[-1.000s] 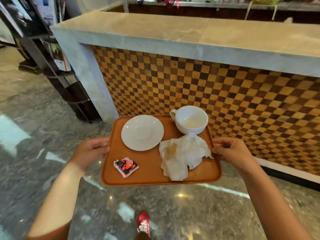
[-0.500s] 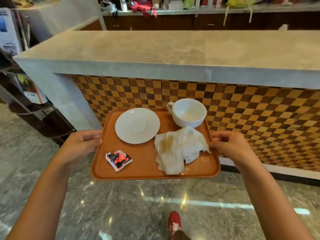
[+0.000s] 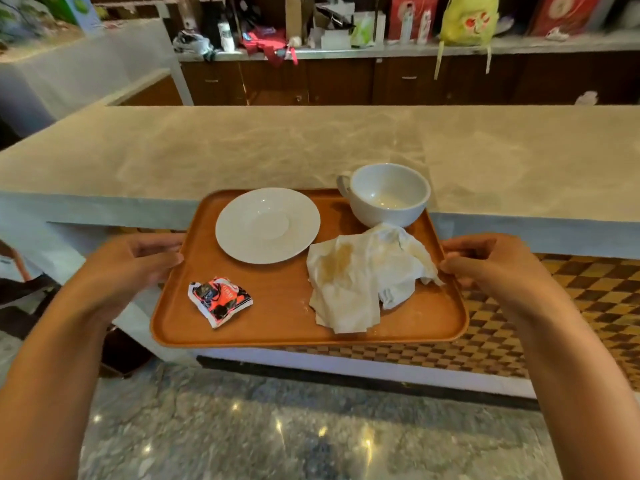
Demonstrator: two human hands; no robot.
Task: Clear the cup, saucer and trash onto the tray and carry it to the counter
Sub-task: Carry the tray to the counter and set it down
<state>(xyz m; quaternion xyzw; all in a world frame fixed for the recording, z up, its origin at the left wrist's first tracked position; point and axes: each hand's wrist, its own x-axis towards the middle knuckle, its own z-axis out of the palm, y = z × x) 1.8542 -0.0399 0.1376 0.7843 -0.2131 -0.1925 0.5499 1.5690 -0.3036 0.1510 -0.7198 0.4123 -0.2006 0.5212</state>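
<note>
An orange-brown tray hangs in the air in front of me, its far edge at the front lip of the stone counter. My left hand grips the tray's left rim and my right hand grips its right rim. On the tray stand a white saucer at the back left and an empty white cup at the back right. A stained, crumpled napkin lies in front of the cup. A torn red-and-black wrapper lies at the front left.
The counter's front is checkered wood tile above a polished stone floor. Behind the counter runs a back shelf crowded with bags, boxes and bottles. A dark rack stands low at the left.
I have come closer to the counter and the tray has risen to the level of its top. Both hands keep the same hold on the rims.
</note>
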